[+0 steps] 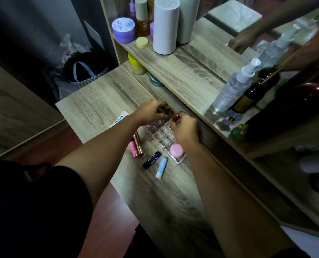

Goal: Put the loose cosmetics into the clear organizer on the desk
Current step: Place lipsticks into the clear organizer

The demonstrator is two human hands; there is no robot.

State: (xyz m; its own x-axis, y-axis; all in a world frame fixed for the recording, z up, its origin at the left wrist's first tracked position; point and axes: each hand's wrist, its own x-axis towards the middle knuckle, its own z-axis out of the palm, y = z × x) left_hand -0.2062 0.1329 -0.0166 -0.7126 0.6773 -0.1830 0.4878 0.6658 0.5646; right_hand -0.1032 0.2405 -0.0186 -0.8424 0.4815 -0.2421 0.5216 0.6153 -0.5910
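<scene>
The clear organizer (165, 135) with its grid of small cells sits on the wooden desk (99, 101). A pink round jar (176, 150) rests at its near end. Over the far end, my left hand (151, 111) is shut on a dark lipstick (164, 109), and my right hand (184, 129) is shut on another dark brown lipstick (176, 117). Loose on the desk to the left lie a pink tube (133, 148), a rose-gold tube (138, 145), a dark blue Nivea stick (152, 160) and a light blue lip balm (162, 167).
A white lip product box (118, 119) lies left of the organizer. The raised shelf holds a white cylinder (165, 25), a purple jar (123, 29), a spray bottle (234, 86), a dark bottle (253, 94) and a green figurine (239, 130). A bag (80, 79) stands on the floor.
</scene>
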